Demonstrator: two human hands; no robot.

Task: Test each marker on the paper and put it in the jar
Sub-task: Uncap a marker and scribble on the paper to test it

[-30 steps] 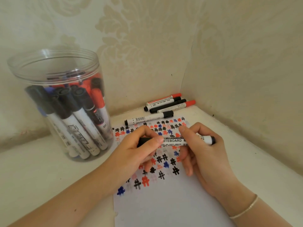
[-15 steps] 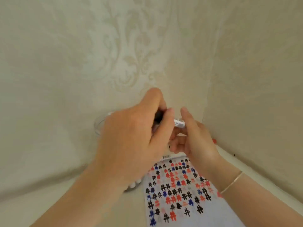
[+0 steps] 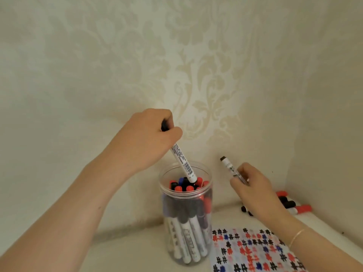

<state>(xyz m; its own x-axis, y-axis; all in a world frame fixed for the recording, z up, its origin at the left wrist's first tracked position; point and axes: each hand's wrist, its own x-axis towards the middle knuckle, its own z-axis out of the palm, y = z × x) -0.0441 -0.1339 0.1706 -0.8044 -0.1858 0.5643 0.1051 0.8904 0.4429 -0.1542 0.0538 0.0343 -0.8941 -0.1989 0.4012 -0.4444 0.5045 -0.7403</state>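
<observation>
Head view: left hand (image 3: pixel 146 137) gripping a black-capped whiteboard marker (image 3: pixel 181 160) by its cap, lower end dipped into the open clear plastic jar (image 3: pixel 186 195) among other markers. Right hand (image 3: pixel 253 190) pinching another marker (image 3: pixel 232 170) beside the jar. Below, paper (image 3: pixel 253 250) covered in hash marks; loose markers (image 3: pixel 290 205) in the corner.

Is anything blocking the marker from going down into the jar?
No lid is on the jar. The left hand holds the marker with its lower end inside the rim. Only the markers already in the jar crowd beneath it, so it may need to slip between their ends.
</observation>
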